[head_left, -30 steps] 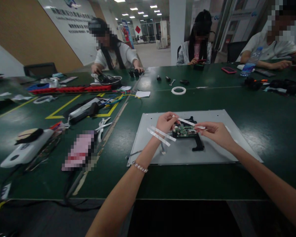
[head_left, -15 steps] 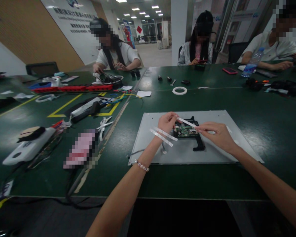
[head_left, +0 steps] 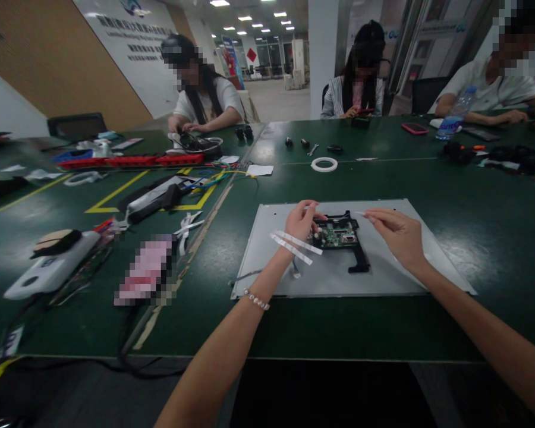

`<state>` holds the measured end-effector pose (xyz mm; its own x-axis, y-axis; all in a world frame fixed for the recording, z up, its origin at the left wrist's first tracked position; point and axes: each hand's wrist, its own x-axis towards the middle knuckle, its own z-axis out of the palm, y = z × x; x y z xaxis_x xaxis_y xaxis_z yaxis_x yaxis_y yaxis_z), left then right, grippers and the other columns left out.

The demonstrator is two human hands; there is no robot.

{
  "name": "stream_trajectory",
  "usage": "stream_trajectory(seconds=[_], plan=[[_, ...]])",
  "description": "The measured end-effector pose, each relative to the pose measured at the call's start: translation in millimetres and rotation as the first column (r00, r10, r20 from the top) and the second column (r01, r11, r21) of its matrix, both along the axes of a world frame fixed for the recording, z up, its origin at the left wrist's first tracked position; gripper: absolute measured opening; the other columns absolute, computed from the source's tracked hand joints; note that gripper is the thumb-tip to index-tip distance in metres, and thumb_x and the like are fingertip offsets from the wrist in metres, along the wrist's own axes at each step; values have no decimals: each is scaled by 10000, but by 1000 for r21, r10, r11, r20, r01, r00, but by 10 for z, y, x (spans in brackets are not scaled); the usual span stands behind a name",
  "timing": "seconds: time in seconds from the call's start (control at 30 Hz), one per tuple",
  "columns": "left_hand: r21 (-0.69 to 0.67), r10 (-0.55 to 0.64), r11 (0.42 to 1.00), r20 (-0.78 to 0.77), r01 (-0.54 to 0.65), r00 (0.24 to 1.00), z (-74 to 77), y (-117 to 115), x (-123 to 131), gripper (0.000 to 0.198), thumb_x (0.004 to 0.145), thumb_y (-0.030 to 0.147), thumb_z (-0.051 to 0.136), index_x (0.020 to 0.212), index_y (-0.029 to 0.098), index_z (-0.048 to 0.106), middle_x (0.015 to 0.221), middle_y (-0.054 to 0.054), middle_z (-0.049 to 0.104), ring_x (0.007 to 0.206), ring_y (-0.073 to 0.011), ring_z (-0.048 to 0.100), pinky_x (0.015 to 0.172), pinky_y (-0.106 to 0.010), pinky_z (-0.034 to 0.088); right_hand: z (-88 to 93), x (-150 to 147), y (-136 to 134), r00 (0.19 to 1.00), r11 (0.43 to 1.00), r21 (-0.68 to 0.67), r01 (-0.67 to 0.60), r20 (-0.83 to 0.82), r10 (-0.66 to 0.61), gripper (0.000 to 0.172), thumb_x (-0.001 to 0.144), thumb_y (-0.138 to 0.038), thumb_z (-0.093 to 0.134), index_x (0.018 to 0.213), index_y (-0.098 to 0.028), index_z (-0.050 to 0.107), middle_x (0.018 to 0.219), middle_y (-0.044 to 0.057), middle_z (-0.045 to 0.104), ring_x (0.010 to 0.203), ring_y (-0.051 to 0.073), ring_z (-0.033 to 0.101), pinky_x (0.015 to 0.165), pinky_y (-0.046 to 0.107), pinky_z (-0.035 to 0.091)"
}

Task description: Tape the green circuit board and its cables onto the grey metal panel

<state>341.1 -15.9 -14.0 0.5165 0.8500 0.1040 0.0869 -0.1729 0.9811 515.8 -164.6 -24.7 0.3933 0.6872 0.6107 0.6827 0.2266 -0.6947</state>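
My right hand [head_left: 399,235] is closed in a pinch on the end of a narrow white tape strip [head_left: 359,213], over the right side of a green circuit board [head_left: 336,233]. The board sits in a black bracket [head_left: 360,260] on a grey panel [head_left: 267,238]. My left hand [head_left: 300,221] is at the board's left edge, thumb and fingers apart, with nothing visible between them. Two more white tape strips [head_left: 298,244] lie across my left wrist, above a beaded bracelet. A short cable end [head_left: 296,270] lies beside that wrist on the panel.
A white tape roll [head_left: 324,164] and a small wrench [head_left: 312,150] lie beyond the panel. To the left are a pink phone-like device [head_left: 147,270], a white device [head_left: 53,261] and cables. Several people sit across the table; a water bottle [head_left: 457,116] stands at the far right.
The strip was stretched between both hands. My right hand has moved right and slightly up with it, while my left fingers have parted from it. The person at the far left has shifted their arms.
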Motion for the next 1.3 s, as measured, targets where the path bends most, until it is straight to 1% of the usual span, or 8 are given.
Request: stream_trajectory(seconds=[0.23, 0.4, 0.53, 0.67, 0.8, 0.97, 1.07, 1.3], plan=[[156, 28, 988, -64, -17, 998, -69, 12, 9, 202, 878, 312, 454, 937, 167, 581, 719, -8, 683, 474, -74, 527, 465, -178, 388, -75, 18, 132, 998, 997, 47, 58, -24, -57, 244, 873, -318, 533, 1001, -243, 727, 1047, 37, 693, 972, 208, 650, 894, 419, 529], [296, 39, 955, -126, 0, 991, -123, 3, 1, 223, 899, 290, 435, 1005, 182, 599, 886, -39, 709, 778, -141, 650, 649, -227, 478, -161, 49, 200, 988, 996, -84, -16, 155, 29, 265, 890, -290, 487, 990, -252, 730, 1057, 27, 693, 994, 209, 643, 945, 427, 487], [413, 7, 910, -112, 40, 994, -120, 43, 17, 272, 935, 296, 389, 1065, 179, 597, 1028, -54, 703, 993, -164, 631, 858, -275, 470, -225, 85, 211, 973, 988, -149, -49, 217, 81, 278, 898, -261, 468, 1000, -232, 725, 1062, 37, 693, 995, 204, 643, 934, 399, 487], [486, -70, 856, -233, 179, 970, -66, 140, 127, 343, 957, 308, 344, 1162, 163, 577, 1127, -55, 681, 1073, -166, 603, 976, -288, 413, -272, 99, 219, 959, 981, -181, -73, 259, 119, 271, 894, -240, 474, 993, -195, 723, 1036, 56, 699, 973, 202, 649, 920, 382, 491], [510, -136, 771, -453, 381, 881, -56, 242, 294, 405, 971, 332, 299, 1186, 148, 589, 1180, -64, 661, 1104, -174, 595, 987, -283, 406, -293, 106, 230, 954, 978, -197, -68, 273, 122, 264, 891, -230, 482, 990, -178, 722, 1032, 63, 701, 965, 203, 651, 907, 374, 492], [494, -104, 701, -642, 514, 760, -203, 325, 415, 456, 990, 344, 229, 1200, 182, 599, 1204, -42, 656, 1143, -168, 580, 1074, -332, 322, -298, 118, 226, 952, 976, -207, -71, 279, 128, 246, 893, -215, 493, 982, -179, 719, 1030, 54, 701, 956, 186, 650, 907, 348, 488], [504, -80, 674, -677, 540, 731, -283, 358, 427, 465, 990, 371, 222, 1183, 222, 618, 1204, -21, 657, 1148, -166, 578, 1113, -362, 261, -303, 124, 220, 948, 971, -227, -75, 286, 140, 241, 895, -204, 494, 991, -187, 715, 1037, 45, 698, 962, 178, 645, 908, 337, 485], [405, -134, 783, -631, 471, 764, -281, 379, 404, 539, 984, 402, 186, 1157, 210, 659, 1155, -22, 682, 1090, -167, 615, 970, -263, 422, -316, 156, 185, 941, 968, -240, -67, 309, 142, 205, 884, -208, 528, 975, -191, 712, 1004, 32, 691, 922, 164, 635, 859, 309, 487]])
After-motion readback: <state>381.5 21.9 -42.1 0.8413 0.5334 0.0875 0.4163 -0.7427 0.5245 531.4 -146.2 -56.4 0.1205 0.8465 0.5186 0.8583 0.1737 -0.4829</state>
